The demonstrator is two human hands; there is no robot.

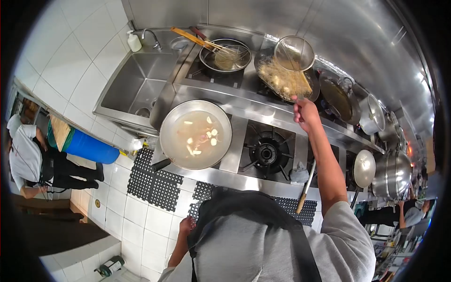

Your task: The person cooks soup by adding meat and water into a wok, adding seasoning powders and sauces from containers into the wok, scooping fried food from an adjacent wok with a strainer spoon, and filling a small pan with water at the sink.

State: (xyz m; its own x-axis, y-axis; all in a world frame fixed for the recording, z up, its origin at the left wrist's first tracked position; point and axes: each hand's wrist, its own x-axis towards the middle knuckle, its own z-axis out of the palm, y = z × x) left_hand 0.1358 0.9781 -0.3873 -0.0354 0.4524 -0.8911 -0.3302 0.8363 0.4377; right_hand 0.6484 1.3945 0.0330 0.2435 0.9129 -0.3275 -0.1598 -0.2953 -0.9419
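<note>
My right hand (305,113) is closed at the near edge of a wok (315,88) of bubbling oil and frying food (282,80). It appears to grip the handle of a round mesh strainer (294,53), held over the food; the handle is hard to make out. My left hand (188,225) hangs low beside my body with curled fingers, and nothing shows in it. Ahead of it, a wide pan (170,141) holds thin liquid with pale pieces (213,136).
A sink (136,80) is at the upper left. Behind the stove, a bowl (206,61) holds utensils. A bare burner (266,152), a long-handled tool (306,188), a dark pan (336,96) and pots (371,115) stand around. People (33,150) (399,214) are at both sides.
</note>
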